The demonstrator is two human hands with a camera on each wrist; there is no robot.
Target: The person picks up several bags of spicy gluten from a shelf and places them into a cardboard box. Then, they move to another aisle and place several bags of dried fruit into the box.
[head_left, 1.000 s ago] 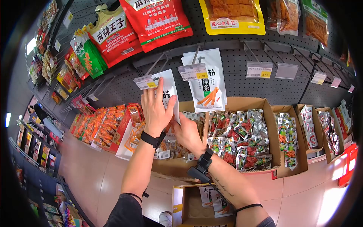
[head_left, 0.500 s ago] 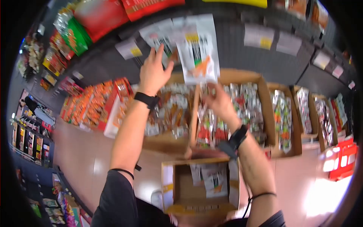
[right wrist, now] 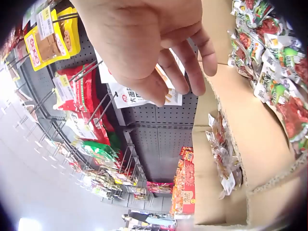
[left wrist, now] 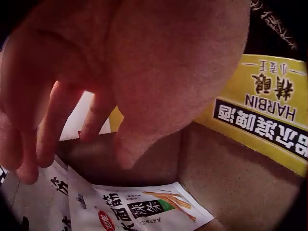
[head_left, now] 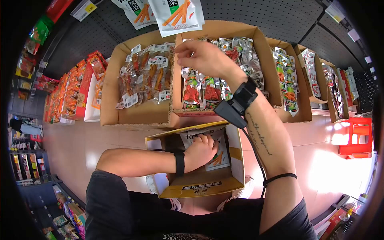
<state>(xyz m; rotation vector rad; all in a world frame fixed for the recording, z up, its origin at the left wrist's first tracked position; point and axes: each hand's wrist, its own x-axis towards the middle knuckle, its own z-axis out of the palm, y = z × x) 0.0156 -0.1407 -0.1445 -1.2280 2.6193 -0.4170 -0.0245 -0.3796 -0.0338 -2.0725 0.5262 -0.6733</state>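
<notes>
My left hand (head_left: 200,154) is inside a yellow-edged cardboard carton (head_left: 202,189) in front of me. In the left wrist view its loosely bent fingers hang above white snack packets (left wrist: 139,207) with orange sticks printed on them, and nothing is held. My right hand (head_left: 204,58) hovers empty over a box of small silver-and-red snack packs (head_left: 203,94), fingers relaxed and slightly bent. Just above it in the head view, white packets of the same kind (head_left: 178,18) hang against the dark pegboard. The right wrist view shows that hand (right wrist: 139,48) overlapping the hanging packets.
An open cardboard box (head_left: 138,116) of brown clear-wrapped snacks stands left of the silver-pack box. Orange snack packs (head_left: 66,94) lie farther left. More narrow boxes (head_left: 304,108) line the right, and a red plastic stool (head_left: 356,138) stands on the floor.
My left hand has dropped from the hanging white packets into the carton. The right hand, earlier gripping a packet's lower edge, is now off it. The head view has tilted down.
</notes>
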